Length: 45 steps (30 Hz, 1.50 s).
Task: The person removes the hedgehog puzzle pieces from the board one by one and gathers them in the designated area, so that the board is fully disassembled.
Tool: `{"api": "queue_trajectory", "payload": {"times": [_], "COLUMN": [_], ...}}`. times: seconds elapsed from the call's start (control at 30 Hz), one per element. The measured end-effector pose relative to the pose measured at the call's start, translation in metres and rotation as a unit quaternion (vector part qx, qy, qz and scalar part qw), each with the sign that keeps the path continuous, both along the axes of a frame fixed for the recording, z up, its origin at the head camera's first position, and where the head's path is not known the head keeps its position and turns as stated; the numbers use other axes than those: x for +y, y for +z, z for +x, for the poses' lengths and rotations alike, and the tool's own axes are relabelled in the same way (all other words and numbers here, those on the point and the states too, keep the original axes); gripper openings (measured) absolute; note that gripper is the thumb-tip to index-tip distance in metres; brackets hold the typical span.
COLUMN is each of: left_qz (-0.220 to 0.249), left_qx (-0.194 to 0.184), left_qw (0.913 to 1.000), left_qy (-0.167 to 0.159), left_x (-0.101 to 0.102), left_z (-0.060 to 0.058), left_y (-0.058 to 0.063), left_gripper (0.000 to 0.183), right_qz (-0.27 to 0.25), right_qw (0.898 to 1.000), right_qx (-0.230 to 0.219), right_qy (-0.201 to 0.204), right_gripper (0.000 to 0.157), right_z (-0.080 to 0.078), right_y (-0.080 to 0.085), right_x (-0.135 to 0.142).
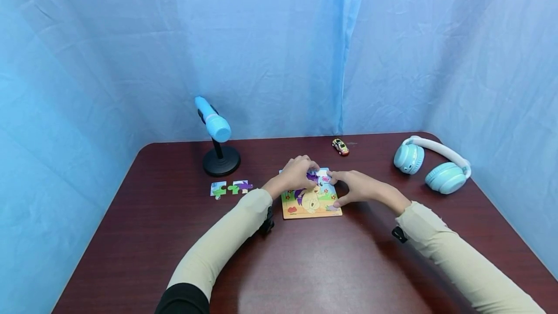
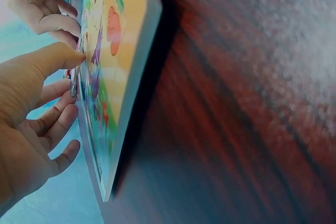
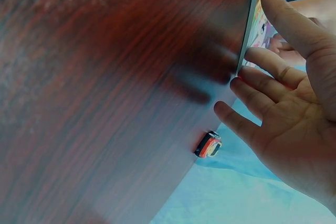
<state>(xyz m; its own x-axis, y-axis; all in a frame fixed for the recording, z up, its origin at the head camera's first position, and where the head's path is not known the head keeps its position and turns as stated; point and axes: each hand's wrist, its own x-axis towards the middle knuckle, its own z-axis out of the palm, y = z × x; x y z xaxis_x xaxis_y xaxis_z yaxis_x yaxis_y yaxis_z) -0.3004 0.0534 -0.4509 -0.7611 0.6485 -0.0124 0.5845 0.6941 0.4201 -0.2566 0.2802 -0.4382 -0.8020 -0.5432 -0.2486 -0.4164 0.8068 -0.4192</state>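
Observation:
A square cartoon puzzle board [image 1: 310, 205] lies flat on the table under both hands. My left hand [image 1: 297, 174] is over its upper part, thumb and fingertips bent down to the picture. In the left wrist view, a thin puzzle piece [image 2: 74, 83] shows edge-on between that thumb and the fingers, which pinch it close over the board. My right hand [image 1: 358, 187] rests at the board's right side, its thumb on the lower right and its fingers fairly straight along the edge. Two loose puzzle pieces, one blue and green [image 1: 218, 188] and one green and purple [image 1: 240, 186], lie left of the board.
A blue microphone [image 1: 213, 121] on a round black stand [image 1: 221, 161] stands at the back left. Near the back edge is a small toy car [image 1: 340, 147]. Blue and white headphones [image 1: 444, 178] lie at the right. Blue curtains [image 1: 261, 52] surround the dark wooden table [image 1: 296, 265].

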Motion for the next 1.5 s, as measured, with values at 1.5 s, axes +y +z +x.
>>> {"api": "queue_trajectory", "payload": {"times": [1.5], "left_qz": [0.027], "left_qx": [-0.005], "left_qw": [0.9988], "left_qy": [0.04], "left_x": [-0.144], "left_z": [0.023], "left_y": [0.007], "left_gripper": [0.043], "right_qz": [0.002], "right_qw": [1.0], "right_qx": [-0.002], "right_qy": [-0.006], "right_gripper": [0.068], "right_z": [0.002], "right_y": [0.001], "right_x": [-0.002]}}
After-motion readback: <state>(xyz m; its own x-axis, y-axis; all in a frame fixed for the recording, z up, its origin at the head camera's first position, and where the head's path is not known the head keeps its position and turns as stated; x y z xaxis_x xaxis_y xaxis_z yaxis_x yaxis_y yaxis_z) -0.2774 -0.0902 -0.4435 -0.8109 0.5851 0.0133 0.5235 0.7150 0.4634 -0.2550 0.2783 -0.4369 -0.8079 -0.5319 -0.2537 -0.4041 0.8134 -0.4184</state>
